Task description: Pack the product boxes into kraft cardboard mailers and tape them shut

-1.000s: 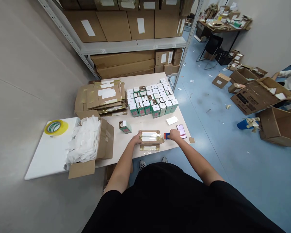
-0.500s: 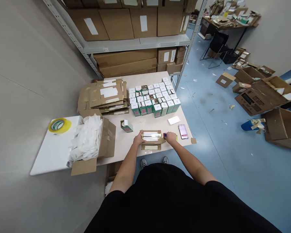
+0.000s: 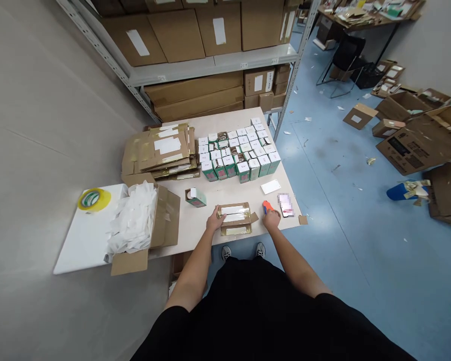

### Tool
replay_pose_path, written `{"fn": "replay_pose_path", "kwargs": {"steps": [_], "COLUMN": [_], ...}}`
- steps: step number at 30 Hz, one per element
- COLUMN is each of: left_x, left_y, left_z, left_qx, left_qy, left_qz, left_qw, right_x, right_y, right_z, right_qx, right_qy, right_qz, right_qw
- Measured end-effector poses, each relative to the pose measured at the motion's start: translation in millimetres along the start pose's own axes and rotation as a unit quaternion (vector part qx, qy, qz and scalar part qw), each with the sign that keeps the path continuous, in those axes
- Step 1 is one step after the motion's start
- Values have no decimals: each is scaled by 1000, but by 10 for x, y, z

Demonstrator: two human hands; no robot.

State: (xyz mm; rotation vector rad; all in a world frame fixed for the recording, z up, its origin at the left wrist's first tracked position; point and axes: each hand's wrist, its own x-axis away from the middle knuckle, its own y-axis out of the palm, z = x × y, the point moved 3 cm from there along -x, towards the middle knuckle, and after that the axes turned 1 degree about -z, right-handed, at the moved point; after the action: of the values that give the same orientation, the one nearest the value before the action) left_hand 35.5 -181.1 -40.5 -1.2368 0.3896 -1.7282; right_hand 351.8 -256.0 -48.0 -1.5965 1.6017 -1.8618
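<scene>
Cardboard box (image 3: 233,219), small and banded with shiny tape, lies near the front edge of a pale table (image 3: 195,225); a flap sticks out at its right end, and its contents cannot be told. Behind the table, a grey metal shelf (image 3: 195,69) bears cartons, many with white labels. At the table's left, an open carton (image 3: 169,220) is heaped with thin white sheets (image 3: 131,215). On the floor at right, a blue bin (image 3: 397,192) has crumpled scraps at its rim. Rows of green-and-white boxes (image 3: 243,147) fill the table's back right; some are open on top. One green box (image 3: 199,198) sits apart, open, something white inside. The left hand (image 3: 213,219) is curled, partly open, gripping the cardboard box's left end. The right hand (image 3: 271,219), clear of that box, is closed around an orange-and-blue tool (image 3: 268,205), near a phone (image 3: 286,205).
</scene>
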Motion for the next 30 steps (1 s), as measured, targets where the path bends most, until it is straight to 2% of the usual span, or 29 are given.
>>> {"fn": "replay_pose_path", "kwargs": {"steps": [2,4,5,8,10,14,19,26,30], "left_x": [45,74,79,57,18,-81,-170,-163,-77], "left_y": [60,113,132,150,139,95,70,81,42], "left_z": [25,44,46,20,-7,-46,-116,-162,-132], "left_qx": [-9,-23,-26,-23,-26,-41,13,121,150], "left_qy": [-15,-24,-28,-47,-53,-40,-26,-15,-62], "left_qz": [32,62,74,83,67,31,13,14,53], "left_qw": [999,998,997,995,996,998,999,992,985], "right_x": [21,57,69,61,26,-74,-145,-159,-62], "right_y": [-14,22,47,123,172,209,240,268,197], "right_z": [-210,-454,-552,-698,-705,-687,-719,-698,-764], "right_qx": [-49,-105,-119,-146,-156,-138,-112,-202,-228], "right_qy": [-60,-122,-125,-76,-58,-71,-46,-18,-11], "right_qz": [-6,-50,-60,-40,-42,-41,-28,-39,-17], "right_qw": [997,986,983,986,985,987,992,978,973]}}
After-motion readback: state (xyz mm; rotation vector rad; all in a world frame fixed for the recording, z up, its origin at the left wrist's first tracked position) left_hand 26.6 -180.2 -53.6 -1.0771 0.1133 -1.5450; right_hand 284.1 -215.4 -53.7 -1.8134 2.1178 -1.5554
